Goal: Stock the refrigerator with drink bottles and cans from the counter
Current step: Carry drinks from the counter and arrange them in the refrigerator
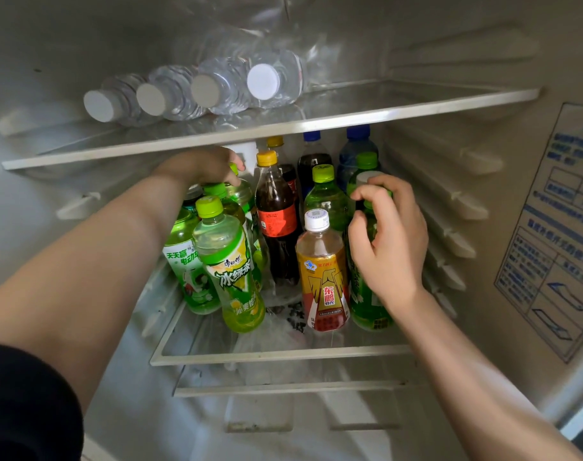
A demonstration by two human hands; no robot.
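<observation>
While your right hand (388, 241) has its fingers and thumb curled round the neck of the green bottle (366, 304), that bottle stands upright at the front right of the middle shelf (283, 356). It is just beside the yellow-label bottle (323, 277). Your left hand (210, 168) reaches deeper, under the upper shelf (283, 128). Its fingertips close over the cap of the back green bottle (245, 194) in the left group. How firmly it pinches there I cannot tell, because the hand covers most of the cap.

Around the two grips the shelf is crowded. The iced tea bottle (232, 271) leans a little at the front left, the cola bottle (277, 214) stands in the middle, and more bottles with blue, yellow and green caps stand behind it. On the upper shelf, four water bottles (217, 88) lie on their sides with caps toward you.

I judge that you are at the placing and arranging step, and that the refrigerator (483, 61) is already well stocked; the counter is not in view, so I cannot say what remains there. The next move asks for care. Set each bottle flat before you let go, then draw your hands out straight and low, so that a wrist does not knock the leaning tea bottle or the neighbours. Free space is mostly at the front centre and on the right of the upper shelf.
</observation>
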